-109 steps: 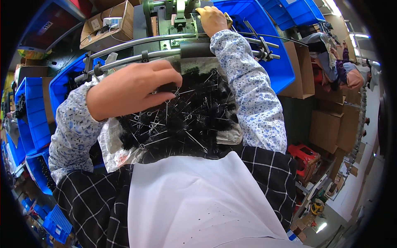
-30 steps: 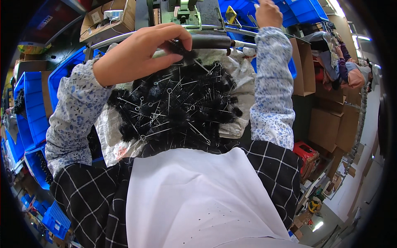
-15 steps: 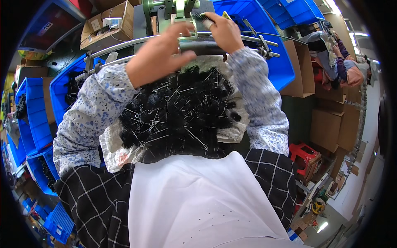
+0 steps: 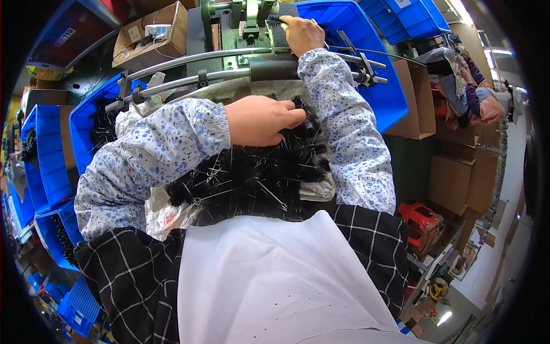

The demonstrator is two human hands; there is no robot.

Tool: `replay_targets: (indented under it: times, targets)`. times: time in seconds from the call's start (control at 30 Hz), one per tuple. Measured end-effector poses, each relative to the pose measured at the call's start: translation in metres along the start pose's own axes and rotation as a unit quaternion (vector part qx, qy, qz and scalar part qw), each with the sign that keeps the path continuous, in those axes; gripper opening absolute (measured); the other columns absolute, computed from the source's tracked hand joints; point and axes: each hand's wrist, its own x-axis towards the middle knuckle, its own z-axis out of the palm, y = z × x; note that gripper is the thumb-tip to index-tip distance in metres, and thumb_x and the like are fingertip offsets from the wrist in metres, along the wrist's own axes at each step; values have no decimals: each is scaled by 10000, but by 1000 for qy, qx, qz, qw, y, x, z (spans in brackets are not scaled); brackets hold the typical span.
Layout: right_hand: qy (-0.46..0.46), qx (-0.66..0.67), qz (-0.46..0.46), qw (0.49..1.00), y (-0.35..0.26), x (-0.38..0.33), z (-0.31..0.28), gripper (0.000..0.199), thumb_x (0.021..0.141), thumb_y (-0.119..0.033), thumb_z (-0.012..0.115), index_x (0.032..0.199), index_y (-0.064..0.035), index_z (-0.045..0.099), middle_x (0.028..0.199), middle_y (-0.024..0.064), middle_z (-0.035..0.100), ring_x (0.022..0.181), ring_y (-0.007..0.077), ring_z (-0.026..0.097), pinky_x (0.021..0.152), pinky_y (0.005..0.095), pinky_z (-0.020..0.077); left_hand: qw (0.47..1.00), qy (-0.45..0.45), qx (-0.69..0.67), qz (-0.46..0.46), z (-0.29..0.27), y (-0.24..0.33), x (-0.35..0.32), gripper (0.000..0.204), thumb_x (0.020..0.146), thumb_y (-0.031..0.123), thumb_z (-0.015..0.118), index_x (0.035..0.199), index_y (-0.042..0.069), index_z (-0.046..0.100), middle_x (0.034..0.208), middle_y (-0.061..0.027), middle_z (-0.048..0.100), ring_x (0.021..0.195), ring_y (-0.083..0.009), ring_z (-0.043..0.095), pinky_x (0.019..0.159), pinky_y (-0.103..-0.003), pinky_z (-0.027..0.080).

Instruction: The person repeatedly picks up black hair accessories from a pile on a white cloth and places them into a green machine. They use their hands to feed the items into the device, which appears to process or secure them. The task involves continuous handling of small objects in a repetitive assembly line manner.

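Over the pile of black wire brushes (image 4: 246, 178) with twisted metal stems and ring ends, my left hand (image 4: 262, 120) hovers or rests with fingers loosely bent and thumb apart. Nothing shows in its grip; its fingertips are close to the brushes at the pile's far right. My right hand (image 4: 303, 35) pinches a small black-bristled brush (image 4: 276, 23) beside the green metal machine (image 4: 250, 26). The brush points left toward the machine's upright part. Its stem is hidden by my fingers.
Curved metal rails (image 4: 189, 80) cross in front of the machine. A blue bin (image 4: 395, 103) stands at right, another blue bin (image 4: 80, 123) at left. Pale sacking (image 4: 318, 190) lies under the pile. A cardboard box (image 4: 143, 49) is far left; a person (image 4: 487, 103) sits far right.
My left hand has come down from beside the machine, toward me, onto the brush pile. My right hand stays by the machine with its brush, its wrist turned slightly.
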Motion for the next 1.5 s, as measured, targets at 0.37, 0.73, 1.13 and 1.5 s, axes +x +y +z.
replay_targets:
  times: [0.37, 0.73, 1.13, 1.5]
  targets:
    - [-45, -3, -8, 999, 4, 12, 11, 252, 813, -248, 560, 1052, -206, 627, 975, 39, 611, 928, 250, 546, 793, 373, 432, 997, 41, -45, -47, -23, 0, -29, 234, 727, 78, 580, 898, 40, 426, 795, -109, 530, 694, -275, 558, 624, -374, 456]
    - [-32, 7, 60, 998, 10, -13, 0, 350, 747, -277, 568, 1036, -83, 603, 1072, 90, 606, 1099, 291, 493, 870, 439, 364, 968, 197, -131, -78, -58, -4, -72, 242, 744, 47, 594, 960, 64, 486, 817, -15, 537, 670, -120, 543, 617, -257, 465]
    - [-11, -1, 27, 1000, -50, 6, -1, 199, 743, -249, 557, 816, -77, 627, 819, 73, 643, 802, 235, 605, 730, 399, 404, 970, 199, -116, -83, -71, 2, -63, 244, 750, 50, 597, 967, 68, 486, 806, -15, 541, 668, -120, 532, 591, -255, 455]
    - [41, 1, 4, 999, -2, -4, 6, 189, 731, -257, 587, 792, -82, 621, 808, 58, 640, 863, 250, 587, 742, 411, 380, 969, 196, -121, -84, -65, -6, -72, 239, 753, 35, 594, 962, 66, 483, 806, -16, 529, 664, -117, 522, 617, -252, 446]
